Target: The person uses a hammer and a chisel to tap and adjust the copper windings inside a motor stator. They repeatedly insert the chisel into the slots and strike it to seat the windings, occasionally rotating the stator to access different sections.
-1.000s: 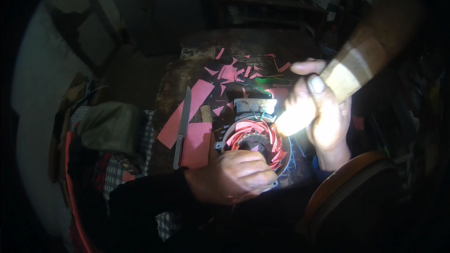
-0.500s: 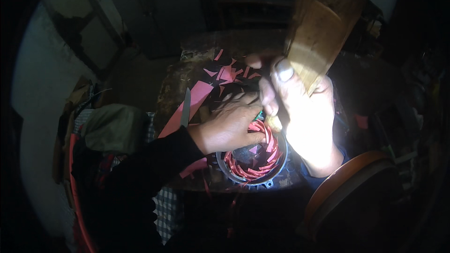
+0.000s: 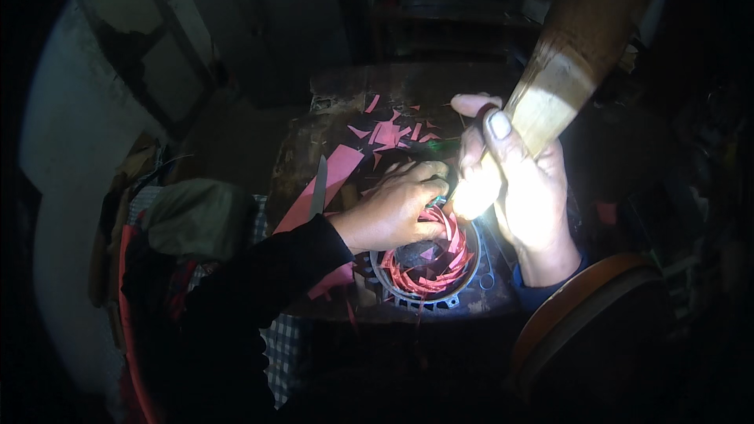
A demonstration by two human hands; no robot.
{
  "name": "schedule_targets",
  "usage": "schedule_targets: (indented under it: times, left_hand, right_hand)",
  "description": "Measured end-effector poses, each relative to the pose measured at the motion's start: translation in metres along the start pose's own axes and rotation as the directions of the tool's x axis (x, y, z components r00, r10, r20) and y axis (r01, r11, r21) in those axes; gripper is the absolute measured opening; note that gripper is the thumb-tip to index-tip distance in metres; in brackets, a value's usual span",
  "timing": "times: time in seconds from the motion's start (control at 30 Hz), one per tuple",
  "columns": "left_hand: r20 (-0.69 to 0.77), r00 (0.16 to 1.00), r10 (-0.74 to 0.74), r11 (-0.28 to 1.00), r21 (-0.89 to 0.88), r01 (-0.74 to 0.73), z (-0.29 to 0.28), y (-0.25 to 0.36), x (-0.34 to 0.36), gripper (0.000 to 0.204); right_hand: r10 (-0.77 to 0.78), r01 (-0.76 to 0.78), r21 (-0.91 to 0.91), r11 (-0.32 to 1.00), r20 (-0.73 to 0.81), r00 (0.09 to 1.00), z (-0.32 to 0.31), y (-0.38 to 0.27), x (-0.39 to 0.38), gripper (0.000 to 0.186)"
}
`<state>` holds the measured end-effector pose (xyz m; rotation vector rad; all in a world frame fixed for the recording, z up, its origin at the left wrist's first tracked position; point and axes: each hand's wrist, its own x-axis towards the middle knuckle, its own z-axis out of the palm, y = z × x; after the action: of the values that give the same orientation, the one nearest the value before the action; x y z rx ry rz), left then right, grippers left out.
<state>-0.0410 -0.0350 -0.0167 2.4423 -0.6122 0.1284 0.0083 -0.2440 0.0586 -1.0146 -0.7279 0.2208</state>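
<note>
A round metal motor stator point(image 3: 455, 298) lies on the table, with a ring of red windings and pink paper strips point(image 3: 416, 281) inside it. My left hand point(image 3: 397, 208) reaches over its far left side, fingers bent and closed at the ring; what they pinch is hidden. Something small and green-blue shows by the fingertips. My right hand point(image 3: 530, 188) is wrapped round a thick wooden bar point(image 3: 554, 86), which slants from the upper right down toward the stator's far right edge. Strong light washes out the right fingers and the bar's lower end.
A knife point(image 3: 320, 187) lies on a long pink paper strip point(image 3: 339, 166) left of my left hand. Pink scraps point(image 3: 387, 133) are scattered beyond it. Scissors point(image 3: 487, 279) lie right of the stator. A round orange-rimmed object point(image 3: 581, 290) stands at the lower right.
The wooden bar and my right hand have shifted, and the bar now leans more to the right. My left hand stays at the ring, its fingers drawn in more. The whole view has shifted slightly.
</note>
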Motion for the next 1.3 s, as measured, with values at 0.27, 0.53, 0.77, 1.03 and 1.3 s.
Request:
schedule_targets:
  times: [0.27,0.53,0.77,1.03,1.3]
  left_hand:
    - [0.029,0.997,-0.069,0.994,-0.084,0.072,0.001,0.002,0.001,0.063]
    - [-0.007,1.0,-0.002,1.0,0.005,0.002,-0.002,0.005,0.003,0.045]
    - [-0.044,0.999,-0.017,1.0,0.012,0.018,0.004,-0.003,0.0,0.052]
    - [-0.042,0.996,-0.081,0.972,-0.224,0.07,0.011,0.004,0.002,0.069]
    - [0.024,0.989,-0.144,0.918,-0.369,0.143,0.013,-0.011,-0.01,0.069]
  right_hand:
    - [-0.069,0.071,-0.044,0.997,0.055,0.996,0.006,0.005,0.008,0.05]
    - [-0.01,0.007,0.199,0.98,0.017,1.0,-0.019,0.035,0.032,0.054]
    - [0.009,-0.02,0.22,0.975,0.05,0.999,-0.028,0.039,0.039,0.056]
    - [-0.074,0.019,0.189,0.982,0.289,0.954,0.005,0.023,-0.002,0.024]
    - [-0.042,0.157,-0.308,0.938,0.349,0.936,0.04,0.028,-0.008,0.043]
